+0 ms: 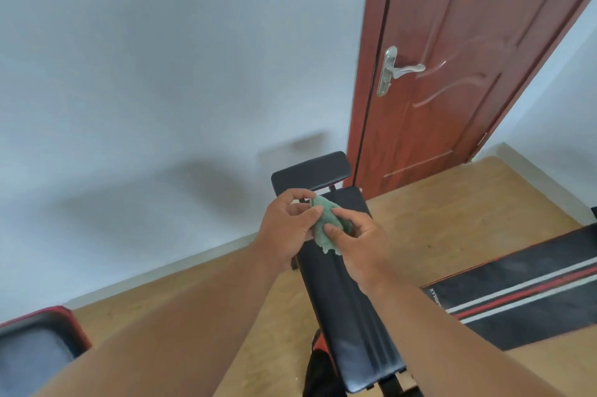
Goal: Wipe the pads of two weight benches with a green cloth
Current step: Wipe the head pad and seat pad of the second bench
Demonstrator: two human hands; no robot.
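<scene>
1. Both my hands are raised in front of me, above the near bench, holding the green cloth (327, 224) between them.
2. My left hand (286, 228) pinches the cloth's left side; thumb and forefinger are closed on the fabric, the other fingers curled behind it.
3. My right hand (361, 243) grips the cloth's right side; thumb and forefinger (332, 230) pressed on the fabric, the rest bent loosely under.
4. The cloth is bunched up, with a ragged lower edge hanging free below my fingers. It is in the air, not touching any pad.
5. Straight below my hands is the long black bench pad (347, 309), running away from me toward the door. It looks shiny, with lengthwise creases.
6. At the far end of that bench there is a shorter black pad (311, 172), tilted up, close to the wall.
7. A second bench pad (529, 293) lies to my right, black with red and white stripes along it, well apart from the first bench, with some small lettering at its near end I can't read.
8. Bottom left corner: another black padded piece with a red edge (35, 345), only partly in frame.
9. The wooden floor (452, 228) shows under and between the benches.
10. A reddish-brown door (452, 89) with a silver lever handle (399, 70) is shut, behind the first bench; a pale wall (161, 73) fills the left.
</scene>
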